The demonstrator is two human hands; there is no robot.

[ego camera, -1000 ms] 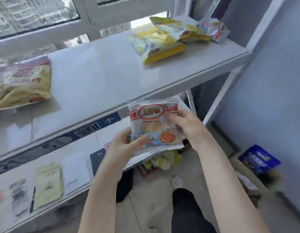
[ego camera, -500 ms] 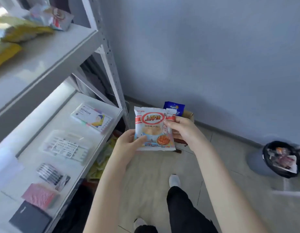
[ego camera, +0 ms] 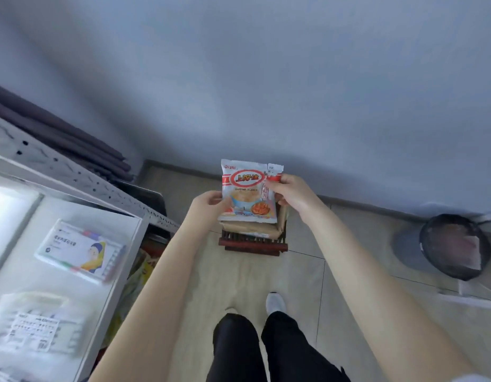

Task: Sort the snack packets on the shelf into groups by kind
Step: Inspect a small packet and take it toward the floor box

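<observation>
The shrimp snack packet is upright in the middle of the frame, long side up and down. The left hand pinches its left edge; the right hand pinches its right edge, higher up. The shelf is at lower left.

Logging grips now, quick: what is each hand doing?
Left hand: grips the shrimp flakes packet at its lower left edge.
Right hand: pinches the same packet at its right edge.
</observation>
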